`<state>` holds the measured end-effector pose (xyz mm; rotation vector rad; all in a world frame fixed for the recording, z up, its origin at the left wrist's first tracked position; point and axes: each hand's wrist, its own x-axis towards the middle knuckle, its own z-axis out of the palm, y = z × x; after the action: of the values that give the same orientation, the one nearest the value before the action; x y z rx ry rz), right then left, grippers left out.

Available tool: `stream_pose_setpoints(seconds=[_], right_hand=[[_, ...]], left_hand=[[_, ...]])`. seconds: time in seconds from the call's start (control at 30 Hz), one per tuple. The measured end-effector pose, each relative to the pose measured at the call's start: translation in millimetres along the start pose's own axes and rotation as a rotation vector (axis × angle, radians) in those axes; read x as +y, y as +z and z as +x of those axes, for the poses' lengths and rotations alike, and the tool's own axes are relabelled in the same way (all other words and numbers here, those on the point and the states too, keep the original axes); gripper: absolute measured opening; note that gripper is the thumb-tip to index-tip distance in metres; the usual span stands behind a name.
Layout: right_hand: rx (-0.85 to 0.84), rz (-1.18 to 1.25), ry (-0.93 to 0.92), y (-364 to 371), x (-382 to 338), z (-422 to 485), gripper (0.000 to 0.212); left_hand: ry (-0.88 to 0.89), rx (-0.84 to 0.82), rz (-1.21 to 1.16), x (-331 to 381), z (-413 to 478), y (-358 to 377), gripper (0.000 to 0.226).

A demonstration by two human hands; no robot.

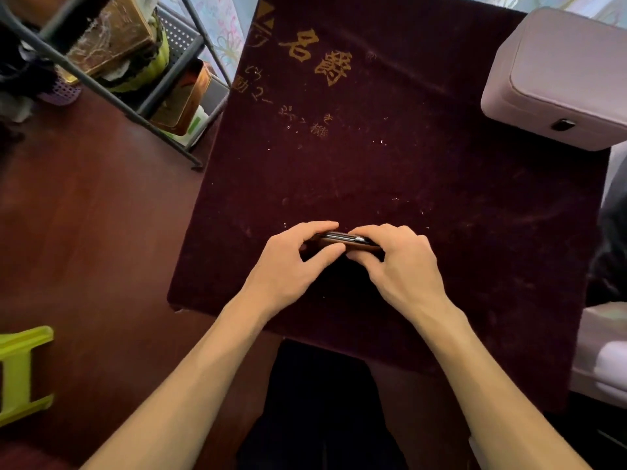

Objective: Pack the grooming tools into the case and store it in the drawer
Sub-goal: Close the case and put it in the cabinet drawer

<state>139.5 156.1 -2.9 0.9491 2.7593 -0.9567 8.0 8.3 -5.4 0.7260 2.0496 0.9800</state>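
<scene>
Maroon velvet covers the worktop (pixel 390 164), worn and flecked with pale specks, with gold characters (pixel 319 59) printed near its far left corner. Close to the near edge, about the middle of the cloth, a small brown case (pixel 364 246) is held between both hands, low over or on the velvet; which of the two cannot be told. The left hand (pixel 288 266) grips the case's left end, fingers curled over the far side and thumb pressed against the near side. The right hand (pixel 397 266) grips the right end, its fingers bent down over the top. Along the case's upper edge a narrow strip of silvery metal (pixel 342 237) shows between the fingertips; whether the case is fully closed cannot be told, since the hands hide most of it.

At the far right corner of the worktop sits a pale lilac box (pixel 559 72) with rounded corners and a dark clasp on its front. Beyond the left edge stands a grey metal rack (pixel 135 106) holding golden-brown tins (pixel 183 96). A lime-green plastic stool (pixel 23 368) stands on the reddish-brown floor (pixel 95 215) at lower left.
</scene>
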Motion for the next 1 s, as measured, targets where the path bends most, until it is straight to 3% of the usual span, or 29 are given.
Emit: stream_pose_setpoints(seconds=[0.2,0.3,0.4,0.7,0.9,1.0], right_hand=[[-0.091,0.432,0.327,-39,-31,-71,0.009],[-0.11,0.656,0.393,-66,-62,-116,0.002],[-0.154,0.782,0.417,-95,-94,-158,0.016],[-0.502,0.878,0.3,-162,-167,-225,0.036],[-0.646,0.877,0.265,-187,-178,-230,0.014],[-0.68,0.833,0.246,-192,-183,-229,0.03]], left_hand=[[-0.429,0.077,-0.218,-7,-93,-49,0.019],[-0.6,0.059,-0.218,-6,-157,-77,0.025],[-0.72,0.079,-0.23,-2,-222,-100,0.027],[-0.946,0.322,-0.384,6,-369,-109,0.021],[-0.983,0.538,-0.561,41,-431,-58,0.014],[-1.007,0.635,-0.657,57,-453,-25,0.015]])
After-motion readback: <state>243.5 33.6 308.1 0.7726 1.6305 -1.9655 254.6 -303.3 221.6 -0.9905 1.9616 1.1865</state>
